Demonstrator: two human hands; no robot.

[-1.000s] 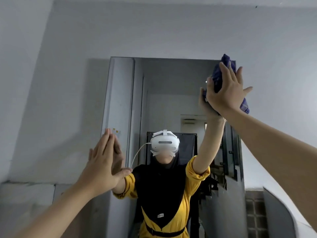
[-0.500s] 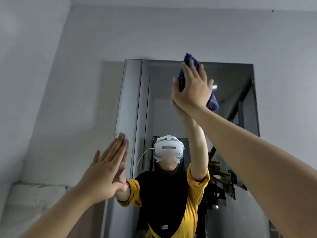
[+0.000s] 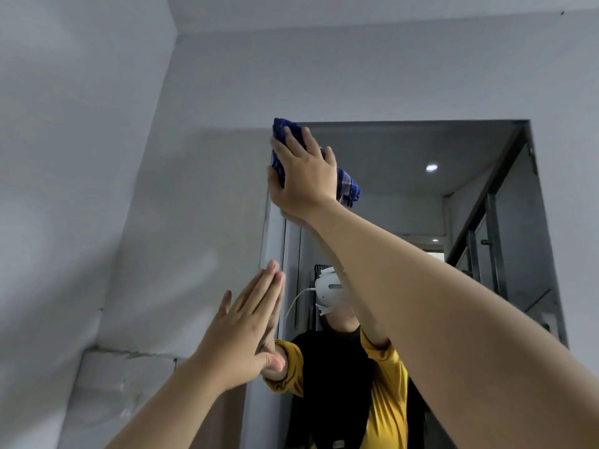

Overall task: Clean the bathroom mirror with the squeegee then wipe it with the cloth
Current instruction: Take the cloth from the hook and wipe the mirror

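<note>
right hand [image 3: 304, 176] is up at the top left corner of the mirror [image 3: 405, 189], pressing the blue cloth [image 3: 348, 186] against the glass. its fingers [image 3: 293, 140] lie fairly straight and a bit spread over the cloth, not curled round it. bits of cloth poke out above and to the right. left hand [image 3: 246, 332] sits lower, flat on the mirror's left edge, fingers straight and together (holding nothing). grey wall [image 3: 129, 157] all round, and a headset [image 3: 329, 291] shows in the reflection.

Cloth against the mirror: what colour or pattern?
Dark blue cloth with paler checked lines; the head view shows it.
</note>
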